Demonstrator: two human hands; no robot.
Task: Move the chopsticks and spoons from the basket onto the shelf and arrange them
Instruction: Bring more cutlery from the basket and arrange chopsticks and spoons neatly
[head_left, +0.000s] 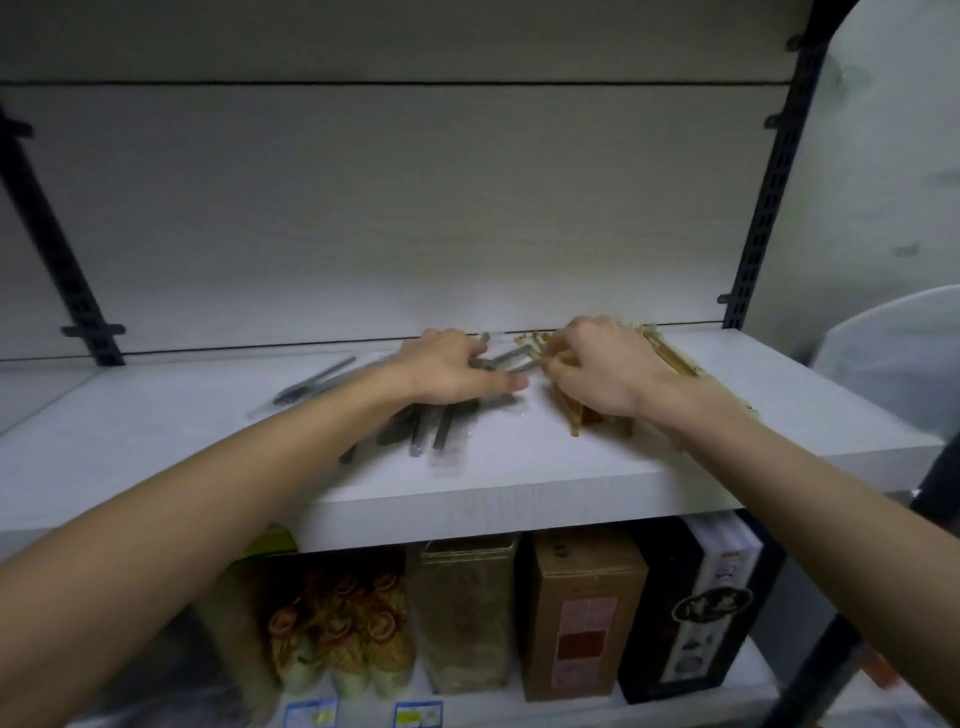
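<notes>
Both hands reach onto a white shelf (519, 483). My left hand (452, 371) lies over a pile of grey wrapped utensils (447, 428), its fingers curled round some of them near the shelf's back. One more grey wrapped utensil (317, 382) lies apart to the left. My right hand (597, 371) rests on a pile of tan wooden chopsticks (670, 353), with its fingers bent into the sticks. The picture is blurred, so single pieces are hard to tell. No basket is in view.
Grey back panels and dark slotted uprights (769, 208) frame the shelf. Below it stand boxes and bags: a brown carton (582, 613), a black box (696, 608), a clear bag (462, 618) and snack packs (343, 634). A pale round container (893, 364) sits at the right.
</notes>
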